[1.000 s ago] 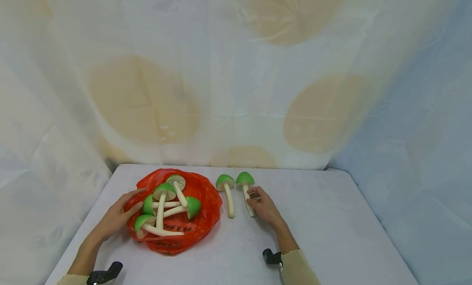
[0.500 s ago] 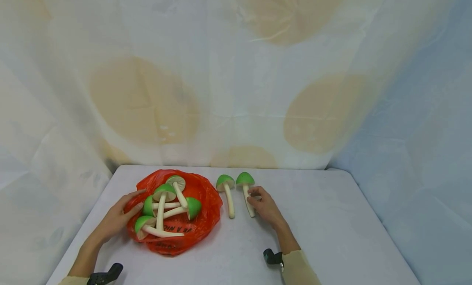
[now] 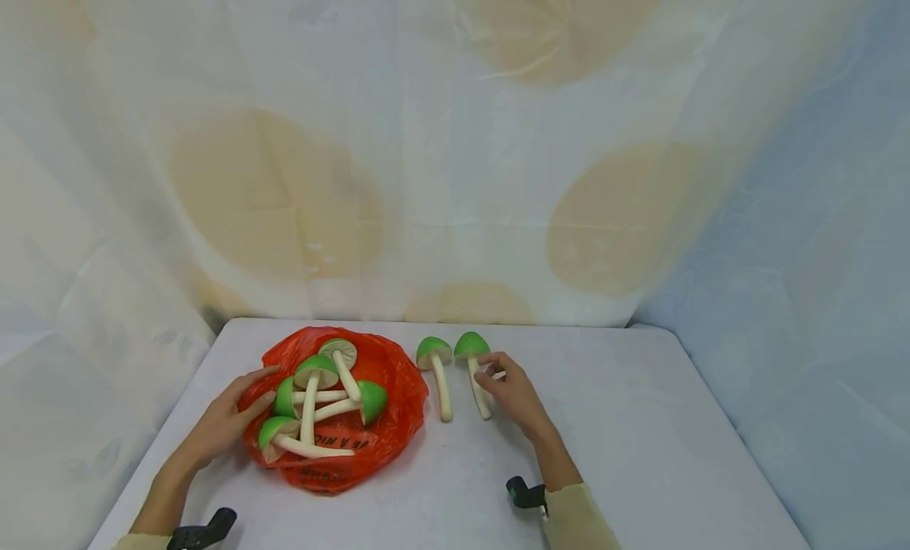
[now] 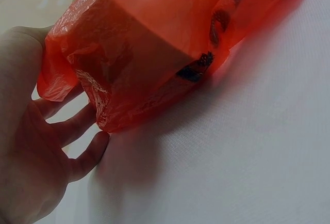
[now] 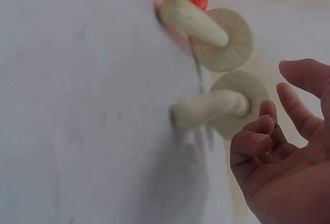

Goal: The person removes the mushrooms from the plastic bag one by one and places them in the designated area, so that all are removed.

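A red plastic bag (image 3: 398, 384) lies spread on the table at left, with several green-capped model mushrooms (image 3: 313, 400) piled on it. My left hand (image 3: 220, 423) holds the bag's left edge, thumb over the rim and fingers along the outside; in the left wrist view the fingers (image 4: 77, 126) rest against the red film. Two more mushrooms stand apart to the right: one nearer the bag (image 3: 441, 384), the other (image 3: 478, 388) beside my right hand (image 3: 515, 392). That hand hovers next to its stem, thumb and forefinger spread, holding nothing.
A white-covered table (image 3: 626, 439) carries everything; its back edge meets a pale curtain (image 3: 462, 186) with tan circles. Curtain sides hang at left and right. A black wrist device (image 3: 526, 495) sits on each forearm.
My right thumb and forefinger have spread apart and drawn slightly away from the right mushroom's stem, which lies where it was. The left hand and the bag stay put.
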A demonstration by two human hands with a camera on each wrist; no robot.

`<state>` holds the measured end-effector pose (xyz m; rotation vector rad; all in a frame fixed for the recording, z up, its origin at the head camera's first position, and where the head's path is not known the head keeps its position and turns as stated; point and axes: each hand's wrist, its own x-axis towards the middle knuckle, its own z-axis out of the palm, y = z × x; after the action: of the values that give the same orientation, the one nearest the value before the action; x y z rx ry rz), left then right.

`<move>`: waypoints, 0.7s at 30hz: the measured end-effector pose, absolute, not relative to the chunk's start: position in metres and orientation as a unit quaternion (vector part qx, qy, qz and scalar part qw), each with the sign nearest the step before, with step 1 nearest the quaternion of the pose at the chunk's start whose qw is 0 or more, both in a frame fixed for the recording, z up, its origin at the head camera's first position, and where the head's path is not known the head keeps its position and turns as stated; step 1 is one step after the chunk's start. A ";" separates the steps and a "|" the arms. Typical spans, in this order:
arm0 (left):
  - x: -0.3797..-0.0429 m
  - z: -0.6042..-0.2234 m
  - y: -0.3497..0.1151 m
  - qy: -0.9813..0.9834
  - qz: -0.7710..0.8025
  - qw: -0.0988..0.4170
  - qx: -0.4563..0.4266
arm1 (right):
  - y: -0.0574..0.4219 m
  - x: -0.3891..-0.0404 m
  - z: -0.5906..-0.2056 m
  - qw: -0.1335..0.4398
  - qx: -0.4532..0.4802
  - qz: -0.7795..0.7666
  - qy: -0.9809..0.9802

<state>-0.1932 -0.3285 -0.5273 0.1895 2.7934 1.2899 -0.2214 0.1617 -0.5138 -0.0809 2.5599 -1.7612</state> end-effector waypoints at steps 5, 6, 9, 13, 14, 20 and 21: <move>-0.193 -0.527 -0.328 0.904 0.422 0.027 0.065 | 0.150 -0.219 -0.497 0.042 -0.059 -0.588 0.805; -0.193 -0.527 -0.328 0.904 0.421 0.027 0.066 | 0.148 -0.219 -0.494 0.050 -0.068 -0.592 0.801; -0.193 -0.527 -0.327 0.904 0.422 0.027 0.064 | 0.140 -0.219 -0.487 0.070 -0.097 -0.597 0.793; -0.193 -0.527 -0.326 0.904 0.422 0.029 0.063 | 0.131 -0.221 -0.480 0.075 -0.138 -0.591 0.791; -0.193 -0.527 -0.326 0.904 0.421 0.029 0.063 | 0.128 -0.221 -0.478 0.078 -0.144 -0.590 0.791; -0.192 -0.527 -0.327 0.906 0.418 0.030 0.060 | 0.111 -0.219 -0.472 0.102 -0.165 -0.593 0.782; -0.191 -0.526 -0.326 0.906 0.419 0.031 0.060 | 0.108 -0.218 -0.472 0.105 -0.170 -0.595 0.778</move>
<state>-0.1915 -0.3264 -0.5264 0.1838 2.7908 1.2905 -0.2182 0.1084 -0.4716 -0.4997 2.2934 -1.7547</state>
